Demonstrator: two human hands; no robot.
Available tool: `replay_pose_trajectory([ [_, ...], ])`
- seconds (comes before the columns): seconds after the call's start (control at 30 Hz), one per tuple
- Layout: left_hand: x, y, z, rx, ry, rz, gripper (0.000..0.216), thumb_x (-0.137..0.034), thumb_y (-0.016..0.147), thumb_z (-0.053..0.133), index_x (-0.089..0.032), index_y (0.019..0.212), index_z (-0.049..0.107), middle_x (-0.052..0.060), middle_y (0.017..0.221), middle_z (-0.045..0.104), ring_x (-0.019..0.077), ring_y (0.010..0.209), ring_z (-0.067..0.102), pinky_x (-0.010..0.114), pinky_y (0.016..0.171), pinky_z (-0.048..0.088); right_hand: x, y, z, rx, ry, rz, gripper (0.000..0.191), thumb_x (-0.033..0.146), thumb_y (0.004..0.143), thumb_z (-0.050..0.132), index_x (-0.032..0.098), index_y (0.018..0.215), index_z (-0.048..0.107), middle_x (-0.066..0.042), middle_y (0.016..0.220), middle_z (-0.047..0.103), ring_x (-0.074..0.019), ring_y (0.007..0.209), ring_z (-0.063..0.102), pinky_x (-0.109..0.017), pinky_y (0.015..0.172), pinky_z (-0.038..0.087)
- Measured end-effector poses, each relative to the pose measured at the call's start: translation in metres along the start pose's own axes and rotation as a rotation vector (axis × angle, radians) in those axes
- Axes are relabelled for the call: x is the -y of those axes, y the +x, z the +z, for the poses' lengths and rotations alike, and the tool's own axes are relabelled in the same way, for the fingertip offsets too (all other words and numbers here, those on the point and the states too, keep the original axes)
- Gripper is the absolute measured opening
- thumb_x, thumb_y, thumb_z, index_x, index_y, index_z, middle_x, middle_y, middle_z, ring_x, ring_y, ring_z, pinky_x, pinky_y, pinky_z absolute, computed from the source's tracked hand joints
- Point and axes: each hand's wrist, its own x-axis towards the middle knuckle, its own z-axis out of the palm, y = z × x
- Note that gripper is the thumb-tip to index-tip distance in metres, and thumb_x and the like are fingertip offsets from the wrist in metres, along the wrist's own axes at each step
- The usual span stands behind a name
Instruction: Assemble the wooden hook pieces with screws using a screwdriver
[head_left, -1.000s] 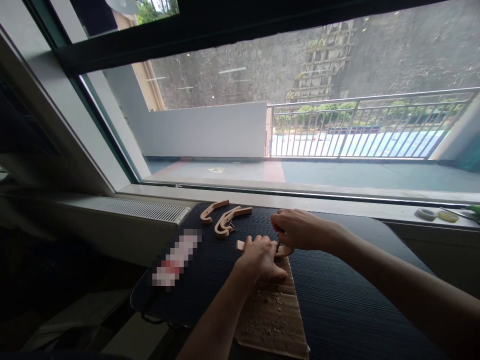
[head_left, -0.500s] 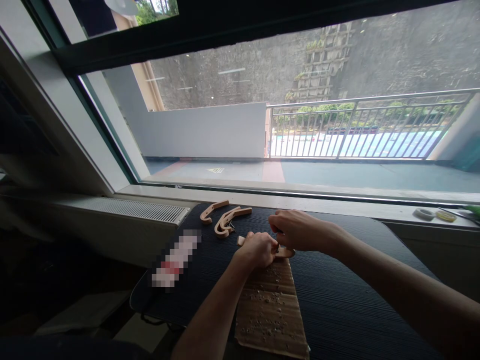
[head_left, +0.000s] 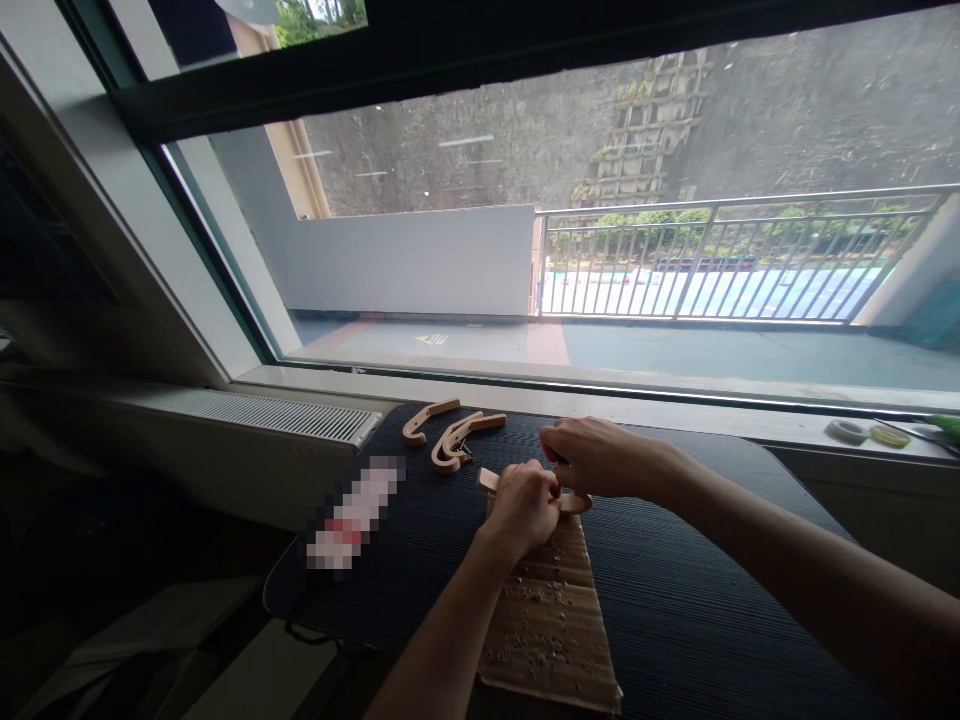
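Note:
My left hand point(head_left: 525, 505) is closed over a curved wooden hook piece point(head_left: 489, 479), pressing it down at the far end of a cardboard sheet point(head_left: 551, 625). My right hand point(head_left: 596, 457) is closed just beyond it, gripping a small dark tool whose tip meets the wood near the piece's curved end point(head_left: 577, 503); the tool itself is mostly hidden. Wood shavings lie scattered on the cardboard. Three similar wooden hooks point(head_left: 450, 435) lie farther back on the dark ribbed table point(head_left: 712, 600).
A blurred white-and-red object point(head_left: 356, 510) lies on the table's left side. A window sill point(head_left: 675, 410) runs behind the table, with tape rolls point(head_left: 870, 433) at the far right. A white vent grille point(head_left: 262, 412) sits to the left.
My left hand has shifted slightly along the wooden piece and curled tighter over it. My right hand stays at the piece's curved end. The view has tilted a little.

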Motion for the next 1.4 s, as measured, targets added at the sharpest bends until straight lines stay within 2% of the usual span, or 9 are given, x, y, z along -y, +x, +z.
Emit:
replay_pose_trajectory([
  [0.2,0.004,0.001,0.001,0.006,-0.022,0.063,0.013,-0.028,0.079,0.056,-0.019,0.076,0.065,0.004,0.09,0.064,0.0183,0.084,0.059,0.031,0.082,0.041,0.002,-0.003,0.005,-0.045,0.018,-0.034,0.01,0.016,0.077,0.054,0.013,0.084,0.06,-0.006,0.075,0.062,-0.0135,0.063,0.051,-0.024,0.051,0.028],
  [0.47,0.003,0.0,0.004,-0.023,0.022,0.083,0.01,-0.022,0.077,0.057,-0.019,0.078,0.066,0.005,0.093,0.065,0.0202,0.091,0.059,0.031,0.085,0.041,0.008,-0.008,0.015,-0.101,-0.021,-0.061,0.005,0.015,0.078,0.053,0.013,0.081,0.056,-0.005,0.076,0.059,-0.0122,0.057,0.05,-0.024,0.048,0.027],
  [0.63,-0.001,-0.002,0.002,0.006,0.05,0.057,0.011,-0.02,0.078,0.055,-0.019,0.078,0.065,0.006,0.094,0.065,0.0206,0.094,0.058,0.032,0.088,0.04,0.009,-0.01,0.019,-0.108,-0.041,-0.038,0.006,0.015,0.08,0.051,0.013,0.083,0.056,-0.006,0.078,0.059,-0.0131,0.058,0.052,-0.024,0.048,0.028],
  [1.0,0.003,-0.003,0.007,-0.031,0.018,0.044,0.011,-0.026,0.081,0.054,-0.019,0.083,0.062,0.005,0.09,0.063,0.0209,0.088,0.056,0.03,0.079,0.041,0.003,-0.008,0.013,-0.062,0.0,0.044,0.01,0.016,0.078,0.049,0.015,0.083,0.057,-0.006,0.077,0.061,-0.0148,0.062,0.054,-0.025,0.051,0.028],
  [1.13,0.007,-0.001,0.008,0.009,-0.003,0.052,0.012,-0.028,0.079,0.055,-0.018,0.082,0.061,0.006,0.09,0.061,0.0198,0.085,0.057,0.029,0.075,0.043,0.0,-0.002,0.01,-0.044,0.013,0.044,0.011,0.015,0.075,0.051,0.015,0.083,0.058,-0.006,0.075,0.063,-0.0154,0.063,0.055,-0.025,0.051,0.029],
  [1.4,0.004,0.004,-0.003,0.108,0.025,0.029,0.015,-0.025,0.077,0.055,-0.017,0.088,0.062,0.008,0.095,0.061,0.0218,0.091,0.057,0.03,0.08,0.044,-0.004,-0.001,0.012,-0.064,0.015,0.041,0.01,0.015,0.074,0.051,0.015,0.082,0.057,-0.006,0.076,0.063,-0.0146,0.063,0.054,-0.025,0.05,0.027],
])
